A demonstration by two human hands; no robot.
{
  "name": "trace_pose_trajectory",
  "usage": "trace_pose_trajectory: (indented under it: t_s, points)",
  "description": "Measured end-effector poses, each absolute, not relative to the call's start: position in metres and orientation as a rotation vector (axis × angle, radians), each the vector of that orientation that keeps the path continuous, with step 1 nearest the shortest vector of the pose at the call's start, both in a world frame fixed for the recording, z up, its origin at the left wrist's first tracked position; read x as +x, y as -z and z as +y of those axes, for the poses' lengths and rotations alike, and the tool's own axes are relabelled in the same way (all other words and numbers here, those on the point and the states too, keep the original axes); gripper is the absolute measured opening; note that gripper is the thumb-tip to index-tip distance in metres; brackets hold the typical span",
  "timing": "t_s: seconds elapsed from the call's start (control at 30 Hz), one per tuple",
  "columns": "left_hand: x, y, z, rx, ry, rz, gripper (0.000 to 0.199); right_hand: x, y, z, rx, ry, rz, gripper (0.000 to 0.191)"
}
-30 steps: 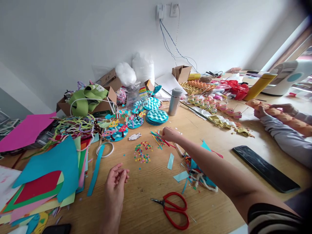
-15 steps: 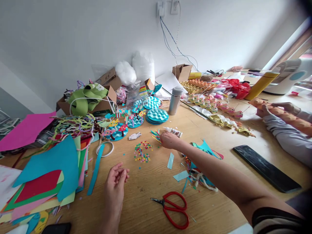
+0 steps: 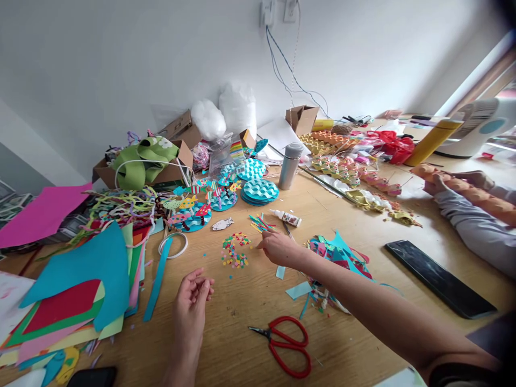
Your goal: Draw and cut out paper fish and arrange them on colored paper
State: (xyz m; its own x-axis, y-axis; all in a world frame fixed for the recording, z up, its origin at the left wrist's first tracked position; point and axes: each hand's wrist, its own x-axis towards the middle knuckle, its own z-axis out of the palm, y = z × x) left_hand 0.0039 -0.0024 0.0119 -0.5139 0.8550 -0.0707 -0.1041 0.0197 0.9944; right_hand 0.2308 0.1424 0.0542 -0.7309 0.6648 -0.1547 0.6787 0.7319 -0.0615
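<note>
My left hand (image 3: 194, 294) rests over the near part of the table, fingers loosely curled and thumb a little apart, with nothing visible in it. My right hand (image 3: 281, 250) reaches across between a heap of small coloured paper dots (image 3: 236, 251) and a bundle of thin coloured paper strips (image 3: 258, 221). Its fingers are bent together, tips at the right edge of the dots; whatever may be between them is hidden. A white glue bottle (image 3: 289, 217) lies just behind this hand. Red-handled scissors (image 3: 287, 344) lie partly open nearer me. A drawn fish cutout (image 3: 223, 224) lies behind the dots.
Coloured sheets (image 3: 76, 279) pile up at left, beside a blue strip (image 3: 158, 282) and white ring (image 3: 183, 246). Paper scraps (image 3: 336, 252) lie under my right arm. A grey flask (image 3: 291, 166) stands behind wavy blue discs (image 3: 260, 192). Another person's hands (image 3: 435, 183) hold an orange egg-carton strip at right, beyond a phone (image 3: 439, 277).
My right hand has drawn back from the strips and the glue bottle, toward me, and is now beside the paper dots. My left hand stays where it was.
</note>
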Motion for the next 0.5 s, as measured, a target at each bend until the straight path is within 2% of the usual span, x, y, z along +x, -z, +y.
trace_pose_trajectory:
  t_s: [0.33,0.5]
  points:
    - [0.004,-0.013,-0.003,0.803,-1.603,1.541,0.049,0.233,-0.06,0.141,1.237,0.099,2.733,0.023]
    - [0.004,-0.014,-0.003,0.8,-1.605,1.539,0.048,0.229,-0.059,0.124,1.164,0.176,2.765,0.027]
